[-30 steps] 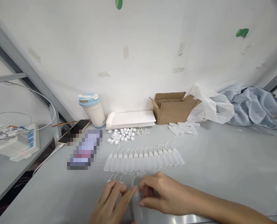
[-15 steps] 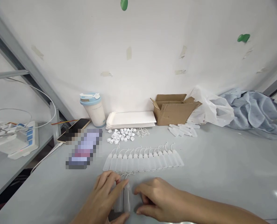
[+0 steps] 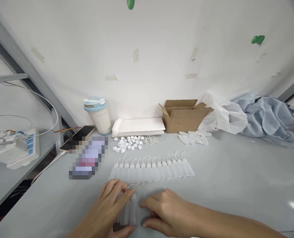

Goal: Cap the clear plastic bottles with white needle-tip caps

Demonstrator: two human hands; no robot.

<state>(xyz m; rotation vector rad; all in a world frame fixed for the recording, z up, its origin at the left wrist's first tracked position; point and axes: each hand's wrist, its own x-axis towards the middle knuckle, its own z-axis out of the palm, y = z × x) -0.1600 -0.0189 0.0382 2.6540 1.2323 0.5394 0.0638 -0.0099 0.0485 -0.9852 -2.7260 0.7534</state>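
My left hand (image 3: pixel 110 205) is at the front of the table, its fingers at the top end and its thumb at the bottom end of a small translucent plastic bottle (image 3: pixel 133 210). Another such bottle (image 3: pixel 124 214) lies alongside, partly covered by the fingers. Just right of them rests my right hand (image 3: pixel 165 213), index finger and thumb apart with nothing between. A row of similar bottles (image 3: pixel 148 173) with white string loops at their necks lies beyond both hands. More string loops (image 3: pixel 137 183) show between that row and my left hand.
White caps (image 3: pixel 128 143) and loose strings (image 3: pixel 151 140) lie behind the row, with uncapped bottles (image 3: pixel 193 137) to the right. Along the wall stand a cup (image 3: pixel 98 117), white sheets (image 3: pixel 139 126), a cardboard box (image 3: pixel 185 120) and a plastic bag (image 3: pixel 221 114). Phones (image 3: pixel 89 157) lie left.
The bottle under my left hand has turned slightly and sits closer against its neighbour. My hands have hardly moved; the view has shifted a little.
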